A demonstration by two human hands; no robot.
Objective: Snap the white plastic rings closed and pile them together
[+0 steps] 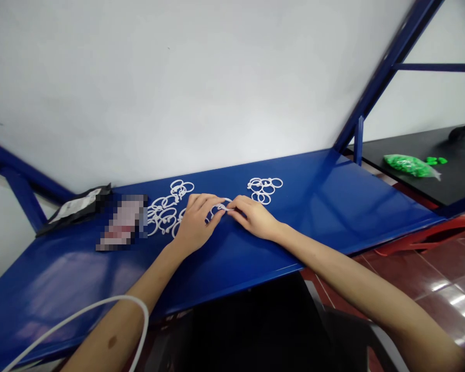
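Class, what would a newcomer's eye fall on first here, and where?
Probably the bare left hand and right hand, holding a looped white piece mid-picture over the glossy blue table. Thin white rings lie beside the left hand and beyond the right hand. On the black table at far right sits a clear bag of bright green pieces.

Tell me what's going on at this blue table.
A person's two bare hands, left hand and right hand, meet over the glossy blue table, fingertips pinching thin white curved pieces between them. A larger pile of white, plastic-looking rings lies beside the left hand, partly hidden by it. A smaller, separate cluster of similar white rings lies beyond the right hand.
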